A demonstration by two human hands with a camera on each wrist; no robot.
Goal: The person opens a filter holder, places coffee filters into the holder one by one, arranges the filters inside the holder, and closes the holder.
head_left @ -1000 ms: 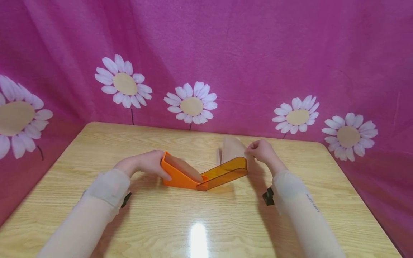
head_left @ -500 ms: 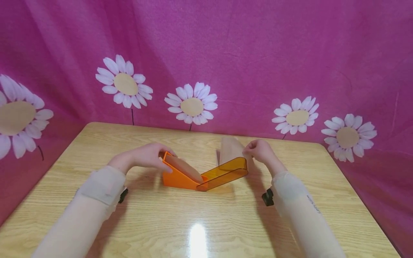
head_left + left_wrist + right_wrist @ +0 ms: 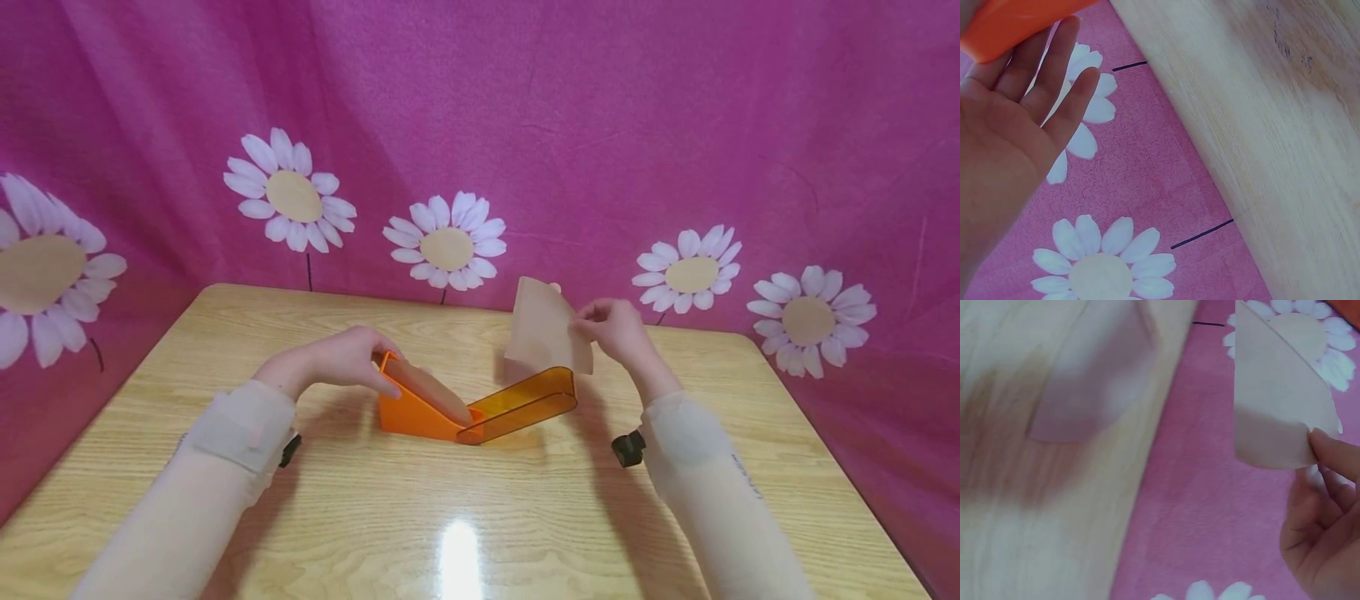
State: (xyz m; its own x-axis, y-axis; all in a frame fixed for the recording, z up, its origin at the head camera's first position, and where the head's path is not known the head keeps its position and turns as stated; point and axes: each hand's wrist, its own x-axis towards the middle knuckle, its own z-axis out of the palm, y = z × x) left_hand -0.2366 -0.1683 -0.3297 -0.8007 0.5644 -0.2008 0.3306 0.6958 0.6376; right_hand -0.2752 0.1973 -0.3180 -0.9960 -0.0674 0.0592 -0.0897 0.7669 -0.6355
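Note:
An orange coffee filter holder (image 3: pixel 416 415) stands on the table, its see-through amber lid (image 3: pixel 525 402) swung out to the right. Brown paper filters (image 3: pixel 435 393) sit inside it. My left hand (image 3: pixel 337 360) grips the holder's upper left end, thumb on the near side; in the left wrist view several fingers (image 3: pixel 1054 75) extend past the orange edge. My right hand (image 3: pixel 618 333) pinches a brown paper coffee filter (image 3: pixel 547 325) by its right edge, raised behind the lid. The right wrist view shows that filter (image 3: pixel 1279 412) between thumb and fingers.
Another paper filter (image 3: pixel 1094 381) lies on the wooden table in the right wrist view. The table (image 3: pixel 360 517) ends at a magenta curtain (image 3: pixel 570 150) printed with white daisies. A black strap piece (image 3: pixel 628 448) hangs under the right wrist.
My right hand has lifted the paper filter up from behind the lid. My left hand has shifted its grip slightly upward on the holder, which has stayed in place.

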